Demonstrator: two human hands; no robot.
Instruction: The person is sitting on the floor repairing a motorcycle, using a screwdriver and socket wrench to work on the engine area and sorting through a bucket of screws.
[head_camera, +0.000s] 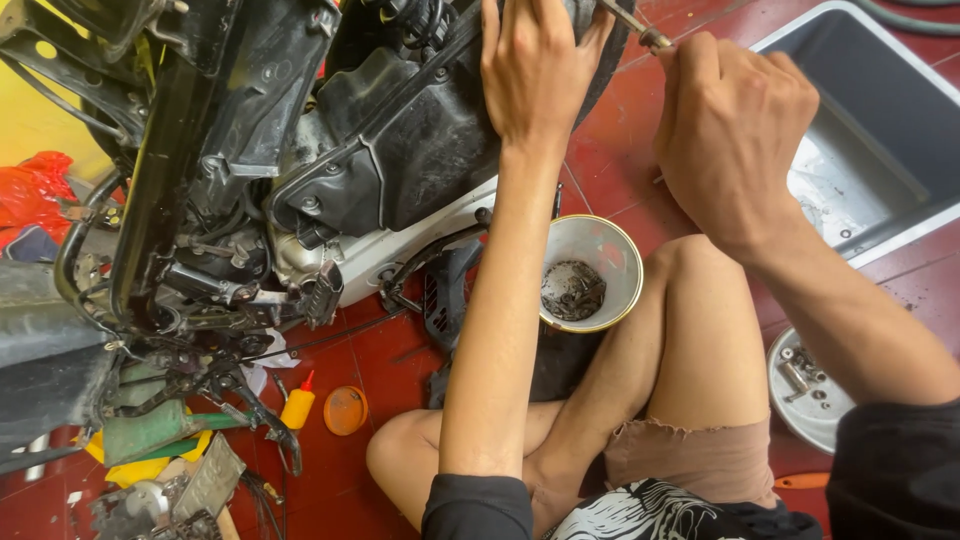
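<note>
Stripped motorcycle (300, 170) fills the upper left of the red tiled floor (620, 150), black plastic covers and frame exposed, white engine casing low at its middle. Grey plastic tub (880, 120) sits at the floor's upper right corner; inside is a wet, mostly bare bottom with a few small specks, contents otherwise unclear. White bowl (592, 270) with a gold rim stands on the floor between the person's left forearm and raised knee; it holds a dark heap of small metal parts, likely bolts and screws. Round metal dish (805, 385) at the right edge, partly under the right arm, carries a few small fasteners. Near the lower left: orange round lid (345, 410), small yellow bottle (297, 405) with red tip, green and yellow rags and loose parts. Red plastic bag (35, 190) at the left edge.

Left hand (535, 65) lies flat against the black tyre (600, 40) at the top edge, fingers spread and released, gripping nothing. Right hand (730, 125) is clenched in a fist around the handle of a screwdriver (640, 28); the handle is hidden inside the fingers, the metal shaft sticks out past the thumb toward the top edge, just beside the left hand's fingertips. Tip is out of view.
</note>
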